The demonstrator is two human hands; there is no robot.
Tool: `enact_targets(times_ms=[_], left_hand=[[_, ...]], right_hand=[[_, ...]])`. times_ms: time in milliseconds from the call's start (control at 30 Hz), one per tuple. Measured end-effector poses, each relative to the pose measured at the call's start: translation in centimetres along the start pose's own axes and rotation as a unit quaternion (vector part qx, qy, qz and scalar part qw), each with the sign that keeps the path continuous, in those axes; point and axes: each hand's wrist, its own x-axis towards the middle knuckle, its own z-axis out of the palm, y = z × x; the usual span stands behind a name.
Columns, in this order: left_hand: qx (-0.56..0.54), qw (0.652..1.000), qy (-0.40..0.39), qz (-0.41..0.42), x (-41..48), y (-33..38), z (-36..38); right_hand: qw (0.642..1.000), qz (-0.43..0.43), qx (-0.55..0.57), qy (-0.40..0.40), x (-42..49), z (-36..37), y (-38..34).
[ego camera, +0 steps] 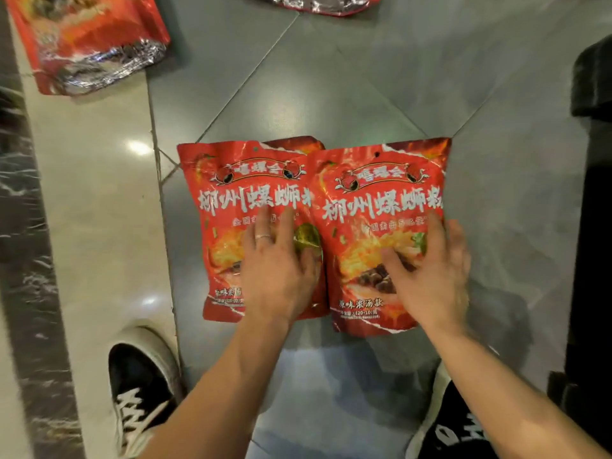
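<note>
The left hand point(276, 273) and blurred right hand point(430, 270) hide much of the printed food on the left red glossy noodle packet point(225, 180) and right red glossy noodle packet point(381, 200). The top edge cuts off a crumpled red foil bag point(89, 38).

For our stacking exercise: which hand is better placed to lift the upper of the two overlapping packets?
Likely right. The right hand rests on the right packet, whose edge overlaps the left packet; the left hand rests on that lower one.
</note>
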Motion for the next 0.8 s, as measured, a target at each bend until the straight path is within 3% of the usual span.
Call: enact_targets(times_ms=[100,200,267,400,500,633,800], left_hand=[[-0.03,0.99,0.113,-0.081,1.6,-2.4,-0.5],[-0.166,0.95,0.066,-0.257,3.5,-4.5,-0.9],[-0.221,0.929,0.036,-0.295,4.0,-4.8,-1.0],[-0.353,0.895,-0.039,-0.268,4.3,-6.3,-1.5],[-0.454,0.845,-0.141,-0.245,3.4,-7.5,-2.4],[-0.45,0.845,-0.158,-0.242,1.5,-8.5,-4.1],[-0.467,0.847,-0.129,-0.217,-0.8,-6.7,-10.5]], right_hand=[[0.993,0.106,0.049,-0.005,1.7,-0.4,0.6],[0.975,0.162,0.141,-0.064,3.0,-0.1,0.7],[0.962,0.181,0.177,-0.099,3.7,0.2,0.9],[0.901,0.217,0.314,-0.207,4.1,-0.1,1.0],[0.874,0.216,0.366,-0.235,2.9,-0.7,0.9],[0.871,0.187,0.386,-0.24,0.4,-2.1,0.0],[0.861,0.185,0.441,-0.175,-1.9,-7.6,-2.7]])
